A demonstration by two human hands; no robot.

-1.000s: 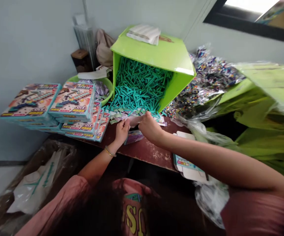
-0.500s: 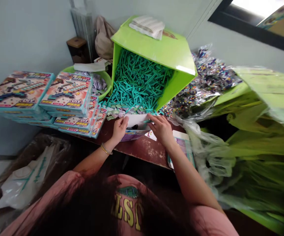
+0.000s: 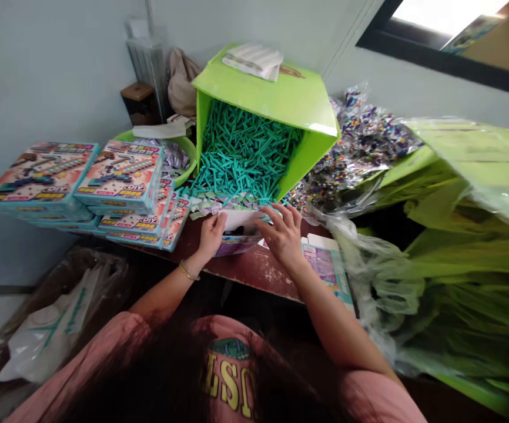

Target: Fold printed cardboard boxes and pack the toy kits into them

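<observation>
On the front edge of the table stands a small printed carton point(image 3: 237, 245), tilted, its top open and white inside wall showing. Something dark lies inside it, too shaded to name. My left hand point(image 3: 213, 236) pinches the carton's left end between thumb and fingers. At the right end my right hand point(image 3: 283, 235) has its thumb and index finger on the carton's edge, the other fingers bent above. A bit of teal shows by those fingertips; whether they hold it I cannot tell. Just behind the carton, teal plastic sticks point(image 3: 245, 164) fill a green bin point(image 3: 267, 97) lying on its side.
Stacked printed toy boxes point(image 3: 117, 176) stand at left, near a green bowl point(image 3: 188, 158) of silvery packets. Bags of colourful small parts point(image 3: 369, 132) pile up at back right. Right of my hand are a flat carton point(image 3: 325, 261) and clear plastic point(image 3: 382, 264) over green bags.
My right hand's fingers have lifted and spread somewhat at the carton's right end. The left hand keeps its hold. The whole view has shifted slightly.
</observation>
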